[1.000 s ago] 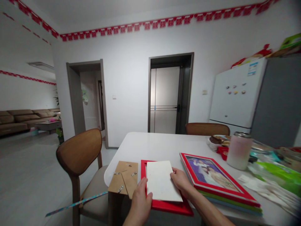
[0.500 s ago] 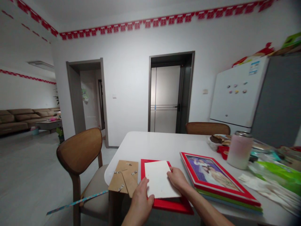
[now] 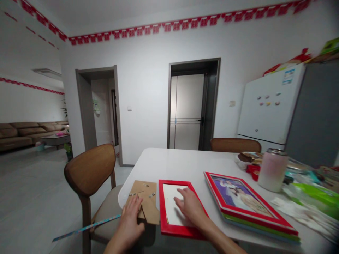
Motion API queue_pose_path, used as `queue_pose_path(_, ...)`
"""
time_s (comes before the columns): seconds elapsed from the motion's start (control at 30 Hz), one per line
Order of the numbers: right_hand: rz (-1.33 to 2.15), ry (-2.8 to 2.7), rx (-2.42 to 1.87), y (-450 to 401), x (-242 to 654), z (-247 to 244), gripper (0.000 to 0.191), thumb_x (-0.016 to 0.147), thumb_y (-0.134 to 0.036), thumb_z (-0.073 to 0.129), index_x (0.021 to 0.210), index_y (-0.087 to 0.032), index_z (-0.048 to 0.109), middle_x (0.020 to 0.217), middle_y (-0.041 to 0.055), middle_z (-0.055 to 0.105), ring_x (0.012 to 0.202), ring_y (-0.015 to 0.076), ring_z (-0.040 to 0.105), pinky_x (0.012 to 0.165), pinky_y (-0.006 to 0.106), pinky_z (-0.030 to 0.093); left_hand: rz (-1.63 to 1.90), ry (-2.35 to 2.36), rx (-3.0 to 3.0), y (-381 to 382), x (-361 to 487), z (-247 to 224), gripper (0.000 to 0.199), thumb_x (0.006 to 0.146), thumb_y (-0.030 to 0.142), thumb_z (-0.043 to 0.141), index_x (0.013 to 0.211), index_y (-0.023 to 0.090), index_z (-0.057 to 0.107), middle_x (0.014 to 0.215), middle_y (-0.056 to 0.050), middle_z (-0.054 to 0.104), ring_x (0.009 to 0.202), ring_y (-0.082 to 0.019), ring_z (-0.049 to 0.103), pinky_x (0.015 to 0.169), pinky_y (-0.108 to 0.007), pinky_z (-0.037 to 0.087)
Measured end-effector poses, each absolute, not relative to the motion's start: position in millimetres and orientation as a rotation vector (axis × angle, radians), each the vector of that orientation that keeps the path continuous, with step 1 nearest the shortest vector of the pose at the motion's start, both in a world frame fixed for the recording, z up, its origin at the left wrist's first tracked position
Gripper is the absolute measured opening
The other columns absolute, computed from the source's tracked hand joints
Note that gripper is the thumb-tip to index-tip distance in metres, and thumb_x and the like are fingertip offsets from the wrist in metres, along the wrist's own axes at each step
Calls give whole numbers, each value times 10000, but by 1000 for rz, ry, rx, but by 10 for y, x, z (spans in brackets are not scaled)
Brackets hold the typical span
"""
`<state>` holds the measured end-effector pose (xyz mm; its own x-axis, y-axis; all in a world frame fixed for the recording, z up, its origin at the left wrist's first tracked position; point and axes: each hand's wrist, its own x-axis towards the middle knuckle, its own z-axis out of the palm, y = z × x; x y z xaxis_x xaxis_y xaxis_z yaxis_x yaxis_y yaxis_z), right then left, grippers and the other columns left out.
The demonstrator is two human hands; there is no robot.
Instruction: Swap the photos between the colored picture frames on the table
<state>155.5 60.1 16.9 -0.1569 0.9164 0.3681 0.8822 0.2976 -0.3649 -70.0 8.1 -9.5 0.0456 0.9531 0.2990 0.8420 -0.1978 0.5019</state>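
Observation:
A brown picture-frame backing board (image 3: 147, 208) with small metal clips and a fold-out stand flap lies at the table's near left edge. My left hand (image 3: 131, 215) rests its fingers on the board's near left part, thumb held apart. Beside it is a red picture frame (image 3: 163, 211), with a white sheet (image 3: 169, 197) lying inside its border. Over this sheet is my right hand (image 3: 190, 206), fingers spread and nothing gripped; part of the sheet and the frame's right side are hidden under it.
To the right, a framed photo (image 3: 238, 194) in red tops a stack of frames. Behind it stand a pink-white bottle (image 3: 272, 171), a green packet (image 3: 317, 195) and crumpled tissues (image 3: 293, 210). A wooden chair (image 3: 91, 169) is at the left; a patterned strip (image 3: 87, 227) crosses its seat.
The white sheet, held in both hands before, now lies within the red frame. My left hand has moved left onto the backing board; my right hand has let go of the sheet and opened above it.

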Motion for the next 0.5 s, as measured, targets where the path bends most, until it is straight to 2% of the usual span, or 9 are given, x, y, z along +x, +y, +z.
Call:
queue_pose_path(0.1,205,-2197,-1381,419,1098,179,420,732,-398,434,1093,-198,510,954,97,579,892,227,490,772,340,350,713,2108,2112,196,-945,-218,589,578,67,432,1165,97,444,1300,-123,353,1220,-215,260,1009,-358,199)
queue_pose_path(0.17,162,-2263,-1362,334,844,176,443,675,-429,493,1060,-214,524,944,100,582,928,272,459,778,398,325,684,2157,2134,243,-993,-266,533,614,61,410,1145,88,462,1282,-117,383,1201,-182,302,1002,-303,223)
queue_pose_path(0.23,151,-2283,-1382,302,694,167,427,655,-391,512,1043,-213,528,955,107,577,946,288,445,784,425,306,660,2185,2145,258,-983,-267,510,631,66,406,1137,90,467,1271,-109,402,1186,-171,331,994,-281,244)
queue_pose_path(0.37,222,-2254,-1396,335,644,169,464,613,-334,543,1065,-231,509,974,95,557,913,261,461,781,408,312,689,2227,2176,242,-931,-157,480,635,69,400,1105,98,494,1242,-103,439,1168,-182,360,983,-283,275)
queue_pose_path(0.5,309,-2119,-1362,330,752,272,511,612,-289,541,1116,-221,491,1006,90,531,923,229,457,789,344,336,932,2195,2201,202,-845,22,421,666,106,400,1069,121,521,1212,-96,473,1143,-206,391,973,-330,305)
